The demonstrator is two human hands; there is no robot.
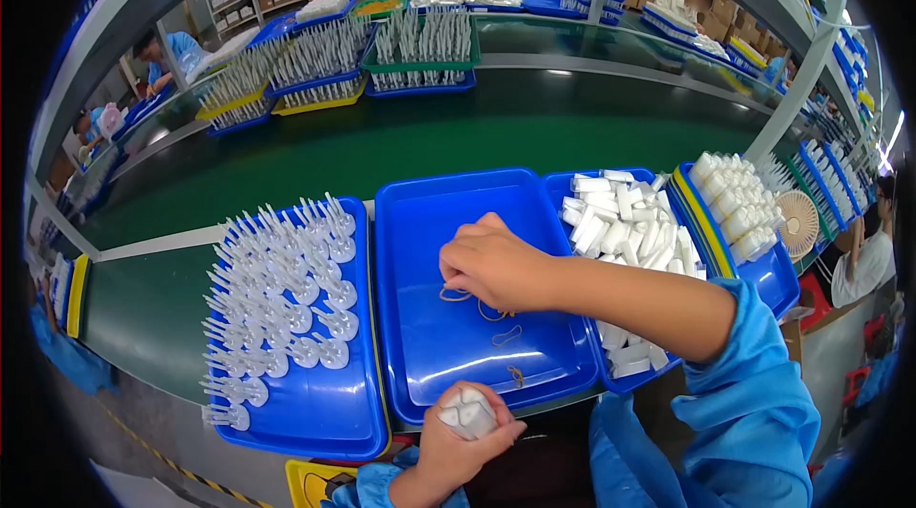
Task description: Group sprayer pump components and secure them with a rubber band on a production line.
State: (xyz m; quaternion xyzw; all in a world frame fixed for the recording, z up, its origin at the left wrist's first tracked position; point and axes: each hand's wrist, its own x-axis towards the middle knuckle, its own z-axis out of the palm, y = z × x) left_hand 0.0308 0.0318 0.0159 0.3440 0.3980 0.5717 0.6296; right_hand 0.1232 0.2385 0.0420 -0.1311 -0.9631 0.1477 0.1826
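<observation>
My left hand [460, 441], at the near edge of the middle tray, is wrapped round a small bundle of white blocks [468, 413] with their ends facing up. My right hand [501, 265] reaches over the blue tray [420, 193] with its fingers pinched together. A thin tan rubber band [454, 296] shows at those fingertips; the exact grip is partly hidden. More loose rubber bands lie on the tray floor, one beneath the right hand and a curled one [516, 375] near the front edge.
Left, a blue tray [315, 422] bears rows of translucent pieces with upright stems [277, 289]. Right, another tray holds loose white blocks [630, 222], partly behind my forearm. Bundled white blocks [735, 203] and a round fan [799, 224] stand beyond. Across the green belt [572, 117], other people work.
</observation>
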